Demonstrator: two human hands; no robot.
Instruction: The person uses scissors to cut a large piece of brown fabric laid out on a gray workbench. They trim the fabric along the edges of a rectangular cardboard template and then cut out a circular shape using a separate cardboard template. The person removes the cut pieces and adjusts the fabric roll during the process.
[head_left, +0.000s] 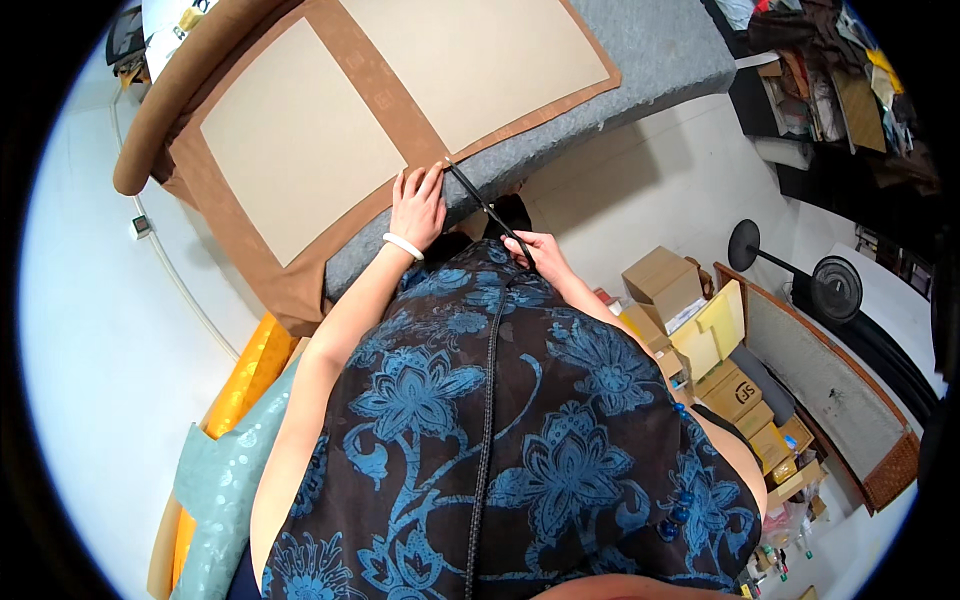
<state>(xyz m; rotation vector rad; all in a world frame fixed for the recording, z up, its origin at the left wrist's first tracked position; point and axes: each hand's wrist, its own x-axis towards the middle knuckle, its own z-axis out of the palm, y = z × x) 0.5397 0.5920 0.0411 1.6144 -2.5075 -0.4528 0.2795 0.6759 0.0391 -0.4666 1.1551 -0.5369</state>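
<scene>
"What is the grip doing?"
"The right hand [540, 250] is clamped on slender black scissors [470, 187]; their tips meet the near edge of the brown fabric [375, 85]. The left hand [417, 212] lies on that edge, left of the tips, fingers extended, holding nothing."

"And where is the fabric?"
"Spread on the grey-covered counter [660, 60], with a left beige panel [300, 140] and a right beige panel [490, 70] lying on it. A thick brown roll [185, 90] is at the far left."

"Any containers?"
"Right of the person, a cardboard box [655, 280] stands on the floor; I can't tell its contents. Nearer are more cartons [735, 395], crowded together. At the far right, a dark shelf [752, 105] holds folded cloth [790, 85] and jumbled pieces."

"On the near left?"
"An orange roll [250, 375], partly behind pale teal fabric [225, 465]."
</scene>
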